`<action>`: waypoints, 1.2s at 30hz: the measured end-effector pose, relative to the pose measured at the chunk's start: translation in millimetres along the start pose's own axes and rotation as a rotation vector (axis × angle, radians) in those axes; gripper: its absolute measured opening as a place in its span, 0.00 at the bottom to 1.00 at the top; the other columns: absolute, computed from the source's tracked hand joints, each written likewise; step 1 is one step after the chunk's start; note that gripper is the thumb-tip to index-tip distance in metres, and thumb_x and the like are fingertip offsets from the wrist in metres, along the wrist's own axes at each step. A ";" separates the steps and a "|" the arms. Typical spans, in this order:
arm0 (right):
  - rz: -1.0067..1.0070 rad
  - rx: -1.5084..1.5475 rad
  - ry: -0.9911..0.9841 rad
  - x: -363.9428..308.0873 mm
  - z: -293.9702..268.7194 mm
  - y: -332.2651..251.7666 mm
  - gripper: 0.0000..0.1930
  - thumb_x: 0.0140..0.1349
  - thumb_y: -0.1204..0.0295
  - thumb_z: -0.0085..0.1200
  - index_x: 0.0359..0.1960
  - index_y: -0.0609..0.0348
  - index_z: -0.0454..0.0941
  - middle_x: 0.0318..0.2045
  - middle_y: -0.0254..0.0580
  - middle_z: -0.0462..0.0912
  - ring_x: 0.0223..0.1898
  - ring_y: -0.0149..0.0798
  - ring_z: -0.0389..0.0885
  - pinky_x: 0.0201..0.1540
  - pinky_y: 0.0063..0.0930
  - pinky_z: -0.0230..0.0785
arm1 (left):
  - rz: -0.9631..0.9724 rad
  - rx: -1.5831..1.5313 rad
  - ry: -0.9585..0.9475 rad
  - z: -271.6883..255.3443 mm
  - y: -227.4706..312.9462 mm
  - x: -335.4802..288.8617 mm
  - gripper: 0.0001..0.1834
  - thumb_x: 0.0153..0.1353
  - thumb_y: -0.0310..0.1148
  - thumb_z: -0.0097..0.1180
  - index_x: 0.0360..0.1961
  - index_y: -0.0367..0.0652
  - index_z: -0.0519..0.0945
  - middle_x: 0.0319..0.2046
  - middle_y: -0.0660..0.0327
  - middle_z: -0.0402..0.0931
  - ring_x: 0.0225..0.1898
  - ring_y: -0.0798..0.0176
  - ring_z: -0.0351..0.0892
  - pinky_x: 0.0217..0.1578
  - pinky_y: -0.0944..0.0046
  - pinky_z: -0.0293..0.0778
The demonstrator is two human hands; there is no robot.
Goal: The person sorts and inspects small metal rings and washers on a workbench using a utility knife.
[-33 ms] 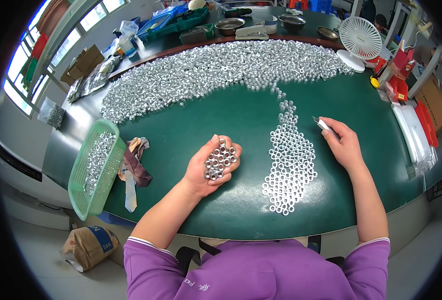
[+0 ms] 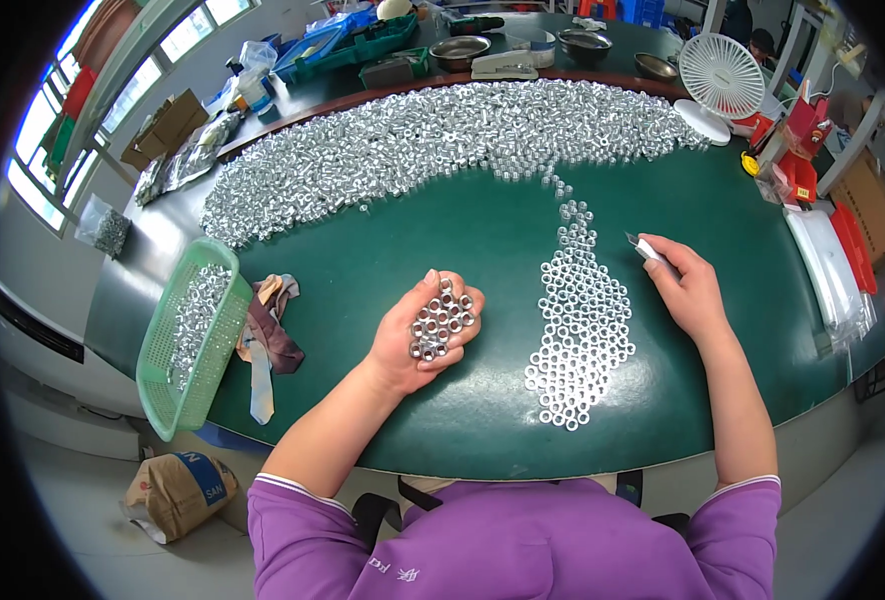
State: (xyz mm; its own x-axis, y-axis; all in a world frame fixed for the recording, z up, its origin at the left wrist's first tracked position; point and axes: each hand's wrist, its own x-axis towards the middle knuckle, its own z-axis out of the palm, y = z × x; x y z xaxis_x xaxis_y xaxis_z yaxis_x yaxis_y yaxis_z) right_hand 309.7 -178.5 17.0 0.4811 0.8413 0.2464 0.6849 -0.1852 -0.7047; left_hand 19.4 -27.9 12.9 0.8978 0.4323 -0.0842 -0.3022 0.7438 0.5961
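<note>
My left hand (image 2: pixel 400 335) is turned palm up, its fingers curled around a cluster of silver metal nuts (image 2: pixel 442 322), their round holes facing up. My right hand (image 2: pixel 689 288) pinches a small white-handled knife (image 2: pixel 647 249); its pointed grey tip reaches toward the upper left. Between the hands, a single layer of similar nuts (image 2: pixel 581 315) lies on the green tabletop (image 2: pixel 443 420), mostly holes up, and narrows to a thin trail at its far end. That trail leads to a long, deep heap of loose nuts (image 2: pixel 413 130) across the back of the table.
At left stands a green plastic basket (image 2: pixel 153 385) partly filled with metal pieces, beside a crumpled cloth (image 2: pixel 273 325). A white fan (image 2: pixel 721 76) stands at the back right. Clear plastic bags (image 2: pixel 825 270) lie at the right edge. Metal bowls (image 2: pixel 460 50) sit behind the heap.
</note>
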 end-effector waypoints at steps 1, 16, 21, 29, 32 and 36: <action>-0.001 -0.004 0.000 0.0 0.0 0.1 0.15 0.58 0.72 0.53 0.49 0.53 0.76 0.42 0.39 0.79 0.40 0.33 0.78 0.43 0.24 0.68 | 0.000 -0.001 -0.001 0.2 -0.6 0.3 0.18 0.68 0.47 0.37 0.34 0.42 0.68 0.32 0.55 0.65 0.21 0.70 0.63 0.05 0.79 0.53; -0.368 -0.203 0.092 -11.6 6.9 -26.2 0.15 0.56 0.71 0.53 0.47 0.54 0.75 0.30 0.41 0.79 0.32 0.42 0.76 0.36 0.32 0.70 | 0.074 0.172 0.178 0.3 -10.0 5.9 0.16 0.68 0.46 0.38 0.32 0.44 0.68 0.31 0.56 0.65 0.20 0.69 0.63 0.05 0.78 0.53; -0.606 -0.107 -0.204 -39.1 32.4 -98.6 0.15 0.55 0.70 0.55 0.45 0.53 0.74 0.28 0.39 0.79 0.30 0.43 0.77 0.34 0.35 0.71 | 0.120 0.255 0.290 -1.4 -11.1 2.6 0.14 0.66 0.46 0.42 0.35 0.46 0.66 0.29 0.60 0.69 0.19 0.71 0.66 0.06 0.75 0.54; -0.617 -0.157 -0.265 -36.1 60.3 -120.7 0.12 0.56 0.70 0.52 0.42 0.56 0.72 0.23 0.40 0.76 0.28 0.44 0.77 0.30 0.38 0.71 | 0.249 0.455 0.358 5.0 -17.7 6.4 0.14 0.67 0.46 0.41 0.36 0.46 0.67 0.28 0.62 0.69 0.17 0.75 0.65 0.06 0.76 0.55; -0.566 -0.220 -0.297 -35.7 60.0 -128.7 0.11 0.56 0.69 0.52 0.41 0.55 0.73 0.24 0.41 0.77 0.29 0.44 0.78 0.31 0.37 0.71 | 0.272 0.508 0.366 1.5 -17.1 6.4 0.15 0.67 0.47 0.40 0.34 0.46 0.66 0.28 0.61 0.69 0.16 0.75 0.64 0.06 0.76 0.55; -0.541 -0.279 -0.318 -36.8 58.3 -132.6 0.11 0.56 0.69 0.53 0.41 0.54 0.75 0.25 0.41 0.78 0.30 0.44 0.79 0.33 0.37 0.72 | 0.266 0.495 0.391 3.2 -15.8 5.9 0.15 0.67 0.47 0.40 0.35 0.46 0.66 0.28 0.62 0.69 0.16 0.75 0.64 0.06 0.76 0.56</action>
State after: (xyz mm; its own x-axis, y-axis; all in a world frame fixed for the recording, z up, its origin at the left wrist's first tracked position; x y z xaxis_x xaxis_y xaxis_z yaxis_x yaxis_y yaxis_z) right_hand 169.3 -155.3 62.6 -0.1235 0.9527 0.2778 0.9196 0.2151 -0.3288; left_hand 30.5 -38.7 5.6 0.6034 0.7896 -0.1115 -0.2306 0.3066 0.9235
